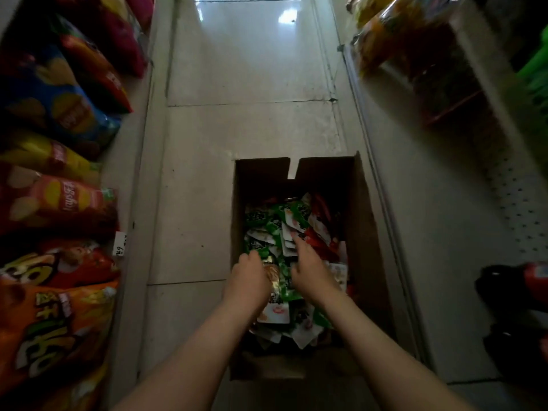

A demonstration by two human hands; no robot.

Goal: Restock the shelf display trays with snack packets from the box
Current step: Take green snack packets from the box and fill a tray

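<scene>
An open cardboard box (360, 221) stands on the aisle floor, holding several small green, white and red snack packets (268, 221). Both my hands reach down into it. My left hand (247, 277) has its fingers curled into the pile at the left, and I cannot tell whether it grips a packet. My right hand (308, 268) lies on the packets in the middle, with its forefinger stretched out onto a white packet (289, 237). The fingertips of both hands are partly buried among the packets.
Large crisp bags (59, 203) fill the shelf on the left, with a price tag (120, 243) at its edge. A white shelf unit (444, 173) with more packets (394, 40) stands on the right. Dark bottles (516, 289) sit low at the right. Tiled floor (252, 69) stretches ahead.
</scene>
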